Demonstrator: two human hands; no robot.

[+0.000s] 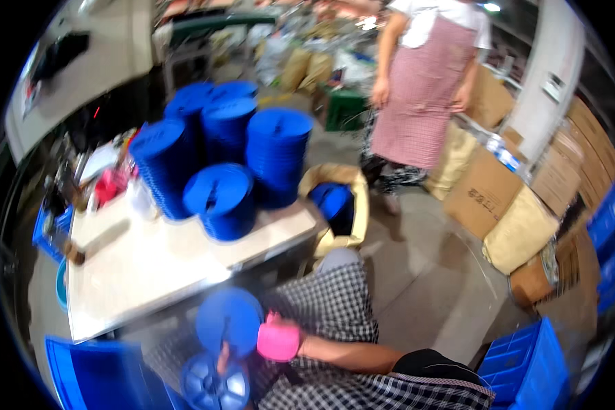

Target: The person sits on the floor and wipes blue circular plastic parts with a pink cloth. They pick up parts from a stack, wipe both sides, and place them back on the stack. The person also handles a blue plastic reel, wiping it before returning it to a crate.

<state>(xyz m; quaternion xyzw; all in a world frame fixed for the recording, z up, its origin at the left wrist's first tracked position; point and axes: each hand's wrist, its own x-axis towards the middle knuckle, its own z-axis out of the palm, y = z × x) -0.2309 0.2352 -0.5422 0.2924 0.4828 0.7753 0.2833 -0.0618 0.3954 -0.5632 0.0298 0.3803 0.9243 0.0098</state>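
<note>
On my lap, blurred by motion, a round blue disc (229, 321) lies beside a lighter blue spoked disc (215, 386). My left hand (223, 359) is mostly hidden; a thumb or finger shows at the spoked disc, closed on its edge. Coming in from the right, my right hand (292, 329) is close to the plain disc's right side. A bright pink rounded thing (278, 343) covers or sits in that hand; I cannot make out its kind, and the fingers are hidden. Several tall stacks of blue discs (278, 150) stand on the table (143, 273) ahead.
A yellow-tan sack (359, 212) with blue items stands past the table's right end. Blue crates (523, 365) flank me, another (96, 372) at left. A person in a checked apron (417, 102) stands ahead. Cardboard boxes (482, 191) and sacks line the right; small clutter covers the table's left end.
</note>
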